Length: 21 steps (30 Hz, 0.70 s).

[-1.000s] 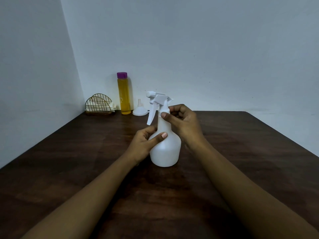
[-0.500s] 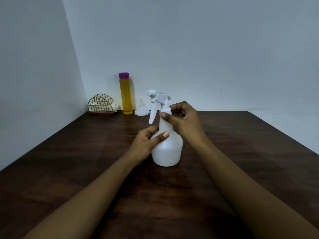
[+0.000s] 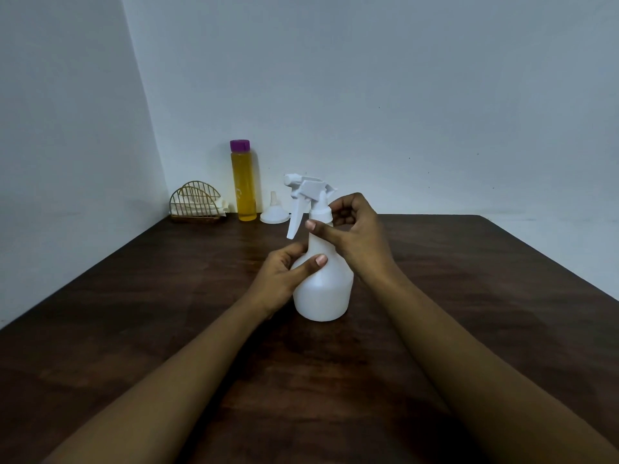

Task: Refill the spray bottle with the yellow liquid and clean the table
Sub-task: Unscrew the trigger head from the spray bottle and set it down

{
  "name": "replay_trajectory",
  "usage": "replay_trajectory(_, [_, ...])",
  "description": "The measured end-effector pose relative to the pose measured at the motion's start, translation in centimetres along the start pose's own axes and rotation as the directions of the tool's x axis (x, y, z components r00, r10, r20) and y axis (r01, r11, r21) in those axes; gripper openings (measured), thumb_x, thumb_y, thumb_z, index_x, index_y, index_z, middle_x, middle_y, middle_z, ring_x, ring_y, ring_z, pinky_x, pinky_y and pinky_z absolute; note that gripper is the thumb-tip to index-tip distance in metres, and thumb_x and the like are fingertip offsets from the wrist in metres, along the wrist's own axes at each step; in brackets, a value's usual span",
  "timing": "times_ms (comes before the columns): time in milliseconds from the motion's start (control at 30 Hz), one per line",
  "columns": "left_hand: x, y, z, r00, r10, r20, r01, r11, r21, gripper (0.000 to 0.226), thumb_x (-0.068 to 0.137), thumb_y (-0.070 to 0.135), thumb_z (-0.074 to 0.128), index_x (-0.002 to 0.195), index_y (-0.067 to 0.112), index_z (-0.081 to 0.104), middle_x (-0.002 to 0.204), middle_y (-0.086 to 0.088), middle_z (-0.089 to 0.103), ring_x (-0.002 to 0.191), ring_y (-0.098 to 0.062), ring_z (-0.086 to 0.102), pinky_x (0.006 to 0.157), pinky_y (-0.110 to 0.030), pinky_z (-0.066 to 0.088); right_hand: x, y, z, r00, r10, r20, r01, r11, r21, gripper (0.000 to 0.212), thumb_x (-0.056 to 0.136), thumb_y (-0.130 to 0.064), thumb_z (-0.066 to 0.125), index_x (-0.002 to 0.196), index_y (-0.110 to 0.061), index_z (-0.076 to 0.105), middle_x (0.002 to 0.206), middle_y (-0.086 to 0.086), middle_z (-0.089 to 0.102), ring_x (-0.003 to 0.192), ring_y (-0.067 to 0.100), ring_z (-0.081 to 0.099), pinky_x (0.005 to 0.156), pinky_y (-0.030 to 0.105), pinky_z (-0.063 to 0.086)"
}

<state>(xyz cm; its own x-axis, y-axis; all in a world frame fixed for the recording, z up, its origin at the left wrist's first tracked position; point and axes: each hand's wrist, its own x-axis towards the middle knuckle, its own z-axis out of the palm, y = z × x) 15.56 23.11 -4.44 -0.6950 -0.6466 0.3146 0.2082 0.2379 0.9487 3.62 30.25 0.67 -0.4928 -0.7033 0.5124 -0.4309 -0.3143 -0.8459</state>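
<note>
A white spray bottle (image 3: 323, 293) stands upright in the middle of the dark wooden table (image 3: 167, 296). My left hand (image 3: 283, 279) grips its body from the left, thumb across the front. My right hand (image 3: 355, 236) pinches the collar at the neck, just under the white trigger head (image 3: 306, 192), whose nozzle points left. A tall bottle of yellow liquid (image 3: 244, 185) with a purple cap stands by the back wall. A small white funnel (image 3: 274, 214) rests mouth down next to it.
A gold wire holder (image 3: 196, 204) with white cloth in it sits in the back left corner. Walls close off the table at the back and the left. The table's right edge runs diagonally at the right.
My right hand's fingers have shifted round the bottle's collar and the trigger head has turned slightly. The left hand and the bottle stay in place.
</note>
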Motion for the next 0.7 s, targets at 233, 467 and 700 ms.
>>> replay_trajectory(233, [0.2,-0.1,-0.1,1.000,-0.014,-0.016,0.014,1.000,0.019,0.025,0.081,0.027,0.064,0.104,0.019,0.066,0.103,-0.004,0.073,0.095,-0.020,0.070,0.080,-0.033,0.057,0.4,-0.3,-0.7,0.980,0.097,0.176,-0.116,0.988,0.104,0.025,0.085,-0.018,0.067,0.110,-0.016,0.065,0.106,0.001,0.070,0.099,0.014,0.066,0.090,0.034,0.054])
replay_trajectory(467, [0.2,0.1,-0.1,1.000,-0.027,-0.009,0.028,0.999,0.028,0.029,0.078,0.032,0.064,0.106,0.024,0.066,0.104,0.000,0.073,0.096,-0.018,0.069,0.080,-0.034,0.056,1.2,-2.1,-1.5,0.968,0.096,0.233,-0.132,0.981,0.143,0.017,0.086,-0.014,0.066,0.101,-0.022,0.066,0.098,-0.002,0.069,0.098,0.017,0.066,0.088,0.029,0.054])
replay_trajectory(700, [0.5,0.4,-0.1,0.997,-0.082,-0.005,0.082,0.994,0.070,0.039,0.081,0.031,0.065,0.119,0.026,0.058,0.118,0.002,0.066,0.105,-0.017,0.065,0.087,-0.038,0.055,4.3,-4.6,-2.6,0.974,0.138,0.182,-0.177,0.960,0.218,0.029,0.081,-0.006,0.070,0.108,-0.004,0.057,0.096,0.010,0.065,0.084,0.022,0.069,0.077,0.030,0.059])
